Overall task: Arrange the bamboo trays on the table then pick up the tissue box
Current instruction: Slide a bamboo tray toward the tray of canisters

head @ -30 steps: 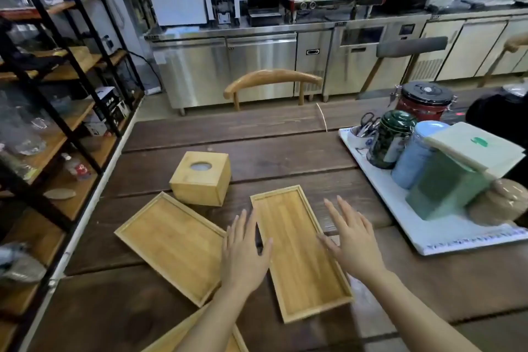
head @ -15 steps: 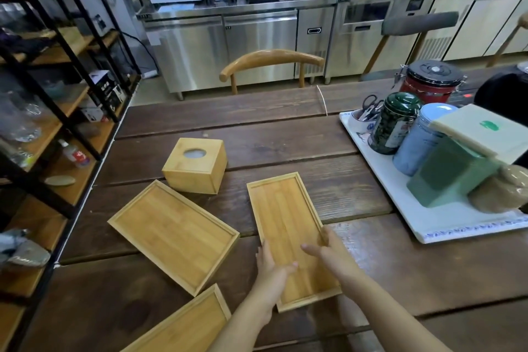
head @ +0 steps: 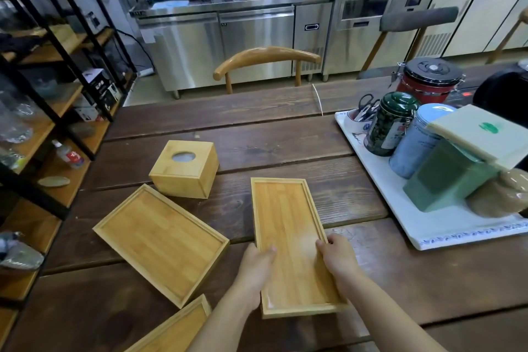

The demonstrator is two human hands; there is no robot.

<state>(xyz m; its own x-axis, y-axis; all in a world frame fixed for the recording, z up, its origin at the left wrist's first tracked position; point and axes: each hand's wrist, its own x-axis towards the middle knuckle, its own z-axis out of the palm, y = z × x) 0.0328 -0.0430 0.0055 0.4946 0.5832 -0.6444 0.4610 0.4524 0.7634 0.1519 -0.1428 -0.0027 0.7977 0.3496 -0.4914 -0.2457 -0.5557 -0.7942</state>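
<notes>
A narrow bamboo tray (head: pixel 285 217) lies lengthwise on the dark wooden table (head: pixel 285 137). My left hand (head: pixel 255 268) grips its left rim and my right hand (head: pixel 338 257) grips its right rim, thumbs inside the tray. A wider bamboo tray (head: pixel 160 240) lies at an angle to the left. A third bamboo tray (head: pixel 177 328) shows partly at the bottom edge. The square bamboo tissue box (head: pixel 184 168) with a round top opening stands behind the wide tray, touching its far corner.
A white serving tray (head: pixel 400 214) on the right carries a green tin (head: pixel 390 123), a blue jar (head: pixel 414 140), a green box and a cup of scissors. A red canister (head: pixel 425 80) stands behind. A black shelf rack (head: pixel 57 94) runs along the left; a chair back (head: pixel 265 57) is at the far edge.
Both hands dropped from hovering above the narrow tray to gripping its two long rims. The tray has been turned straighter, lengthwise toward me.
</notes>
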